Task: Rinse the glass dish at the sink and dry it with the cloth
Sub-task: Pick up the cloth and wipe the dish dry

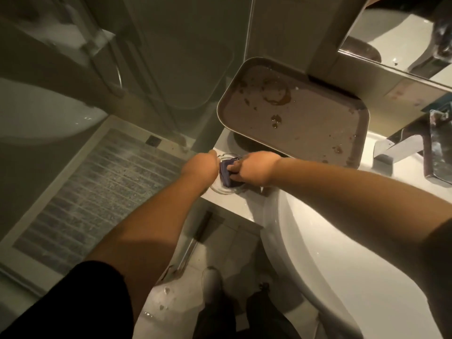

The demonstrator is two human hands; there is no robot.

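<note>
Right hand (254,171) with cloth (227,172) inside glass dish (226,190)

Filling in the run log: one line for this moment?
step: drying | left hand: holds glass dish | right hand: presses purple cloth into dish | place: sink counter

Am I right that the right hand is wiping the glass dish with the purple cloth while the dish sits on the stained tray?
Not quite. In the head view the right hand presses the purple cloth into the glass dish, but the dish sits on the white counter edge beside the basin, in front of the stained tray, not on it. The left hand holds its rim.
</note>
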